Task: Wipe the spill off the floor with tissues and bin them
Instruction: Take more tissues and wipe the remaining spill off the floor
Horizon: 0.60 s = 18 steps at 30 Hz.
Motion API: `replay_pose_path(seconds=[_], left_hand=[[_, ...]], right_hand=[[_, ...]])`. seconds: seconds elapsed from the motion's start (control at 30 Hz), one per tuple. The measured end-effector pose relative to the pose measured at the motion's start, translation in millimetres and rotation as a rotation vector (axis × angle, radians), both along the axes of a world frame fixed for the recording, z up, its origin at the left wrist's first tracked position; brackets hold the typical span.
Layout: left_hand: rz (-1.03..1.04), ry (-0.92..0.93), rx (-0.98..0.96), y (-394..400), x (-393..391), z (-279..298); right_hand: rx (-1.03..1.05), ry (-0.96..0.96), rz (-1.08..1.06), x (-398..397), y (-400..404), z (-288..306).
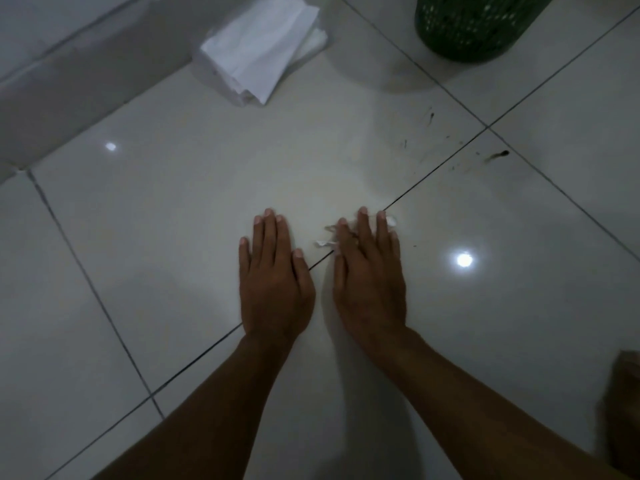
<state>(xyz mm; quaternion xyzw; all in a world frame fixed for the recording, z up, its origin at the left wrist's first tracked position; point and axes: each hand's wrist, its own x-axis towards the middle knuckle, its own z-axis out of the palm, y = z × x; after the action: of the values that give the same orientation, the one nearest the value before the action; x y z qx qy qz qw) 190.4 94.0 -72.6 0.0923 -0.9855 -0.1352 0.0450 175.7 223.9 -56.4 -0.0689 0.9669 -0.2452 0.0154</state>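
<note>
The right hand (369, 271) presses a tissue (391, 221) flat on the tiled floor (173, 202), fingers straight; white scraps peek out around the fingertips. The left hand (275, 275) lies open just beside it, holding nothing. The tissue is likely soft, light and tears when wet; bunch it from its edges. Dark spill (498, 154) specks lie ahead to the right, the bin (474, 26) beyond, a tissue stack (263, 50) ahead to the left.
</note>
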Motion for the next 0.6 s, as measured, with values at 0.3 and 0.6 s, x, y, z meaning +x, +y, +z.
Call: replay_pose_path(seconds=[0.3, 0.6], left_hand=[[0.001, 0.015, 0.005, -2, -1, -3], [-0.01, 0.015, 0.04, -1, 1, 0]], right_hand=[[0.035, 0.134, -0.057, -11, 43, -10], [0.132, 0.194, 0.245, 0, 30, -14]])
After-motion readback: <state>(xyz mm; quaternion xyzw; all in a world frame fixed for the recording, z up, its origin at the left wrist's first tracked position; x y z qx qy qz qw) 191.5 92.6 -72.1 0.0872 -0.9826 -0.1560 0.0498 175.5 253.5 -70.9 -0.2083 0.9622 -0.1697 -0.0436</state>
